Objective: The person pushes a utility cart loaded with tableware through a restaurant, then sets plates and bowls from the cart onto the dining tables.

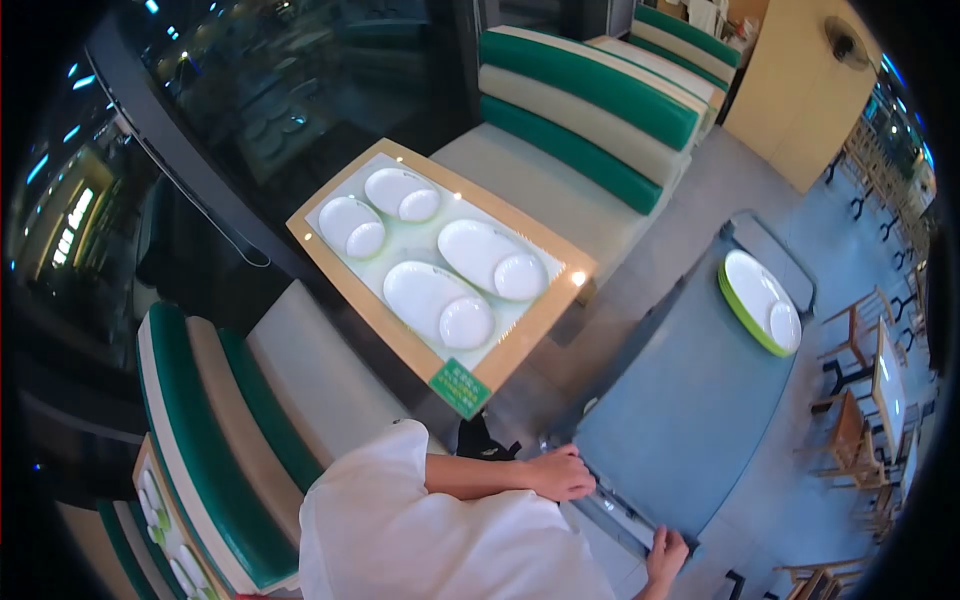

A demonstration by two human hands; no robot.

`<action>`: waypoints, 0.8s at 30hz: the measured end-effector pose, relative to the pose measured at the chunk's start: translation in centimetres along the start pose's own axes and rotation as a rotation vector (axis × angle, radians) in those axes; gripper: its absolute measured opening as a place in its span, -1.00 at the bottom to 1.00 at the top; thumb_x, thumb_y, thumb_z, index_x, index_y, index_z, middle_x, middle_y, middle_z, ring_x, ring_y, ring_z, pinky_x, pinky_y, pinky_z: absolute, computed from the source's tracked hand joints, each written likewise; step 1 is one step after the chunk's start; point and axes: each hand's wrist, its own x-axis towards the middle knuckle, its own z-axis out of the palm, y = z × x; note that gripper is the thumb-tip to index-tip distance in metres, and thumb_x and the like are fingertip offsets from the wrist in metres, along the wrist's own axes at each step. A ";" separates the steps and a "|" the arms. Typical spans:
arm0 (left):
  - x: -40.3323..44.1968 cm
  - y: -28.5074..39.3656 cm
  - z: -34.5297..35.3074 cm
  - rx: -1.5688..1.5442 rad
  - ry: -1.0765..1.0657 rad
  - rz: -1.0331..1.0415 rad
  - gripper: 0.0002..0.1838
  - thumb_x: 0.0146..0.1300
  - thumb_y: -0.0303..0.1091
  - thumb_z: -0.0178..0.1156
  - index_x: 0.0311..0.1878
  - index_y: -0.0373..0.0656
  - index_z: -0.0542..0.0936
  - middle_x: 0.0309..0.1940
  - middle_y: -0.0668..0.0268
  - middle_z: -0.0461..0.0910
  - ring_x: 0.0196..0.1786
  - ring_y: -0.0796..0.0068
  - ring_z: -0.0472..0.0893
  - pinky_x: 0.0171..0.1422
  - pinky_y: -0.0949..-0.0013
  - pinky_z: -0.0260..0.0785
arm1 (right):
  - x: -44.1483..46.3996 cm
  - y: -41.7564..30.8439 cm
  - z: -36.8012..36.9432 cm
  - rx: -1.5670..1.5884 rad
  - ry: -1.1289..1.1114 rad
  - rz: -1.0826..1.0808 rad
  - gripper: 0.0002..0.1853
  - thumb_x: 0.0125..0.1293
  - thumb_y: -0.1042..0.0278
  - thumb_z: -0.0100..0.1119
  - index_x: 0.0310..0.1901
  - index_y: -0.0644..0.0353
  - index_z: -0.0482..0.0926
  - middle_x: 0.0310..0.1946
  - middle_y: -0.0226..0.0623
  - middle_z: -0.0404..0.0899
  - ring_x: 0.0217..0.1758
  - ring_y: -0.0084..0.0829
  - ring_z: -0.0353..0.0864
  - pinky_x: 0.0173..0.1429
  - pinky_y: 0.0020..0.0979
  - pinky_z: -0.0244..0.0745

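Observation:
My left hand is closed on the near end of a grey flatbed cart, at its left corner. At the right corner of that same end, my right hand is also closed on the cart's handle bar. On the far part of the cart's deck lies a stack of white oval plates with green rims. A small round white dish or section shows at one end of the top plate.
Left of the cart, a wood-edged table bears several white oval plates and a green sign. Green-and-beige booth benches flank it. Wooden chairs stand to the right. Grey floor runs beyond.

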 end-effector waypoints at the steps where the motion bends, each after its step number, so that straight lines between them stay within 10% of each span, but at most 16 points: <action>1: -0.1 1.2 1.9 0.031 -0.021 -0.083 -0.78 0.48 -0.13 0.18 -0.08 -0.01 0.70 -0.31 0.27 0.70 -0.11 0.24 0.68 0.15 0.13 0.36 | -0.3 -0.7 -0.4 -0.015 0.038 -0.070 -0.56 0.42 0.06 0.30 -0.44 0.32 0.70 -0.47 -0.01 0.70 -0.42 0.00 0.70 -0.25 -0.04 0.51; 10: 1.8 5.8 4.6 0.279 0.466 -0.173 -0.82 0.19 -0.16 0.42 -0.44 0.01 0.70 -0.52 0.39 0.70 -0.41 0.25 0.68 -0.22 0.21 0.44 | -0.2 0.2 -0.1 -0.016 0.159 -0.246 -0.50 0.43 0.14 0.33 -0.62 0.28 0.51 -0.67 -0.03 0.49 -0.60 0.00 0.51 -0.45 -0.08 0.32; 24: 10.0 1.1 2.1 0.352 0.555 -0.123 -0.88 0.06 -0.24 0.40 -0.50 0.01 0.67 -0.56 0.35 0.68 -0.46 0.25 0.68 -0.29 0.21 0.42 | 8.3 -1.3 -2.0 0.088 0.229 -0.212 -0.54 0.34 -0.03 0.38 -0.59 0.15 0.64 -0.60 -0.03 0.61 -0.53 0.08 0.61 -0.40 0.01 0.46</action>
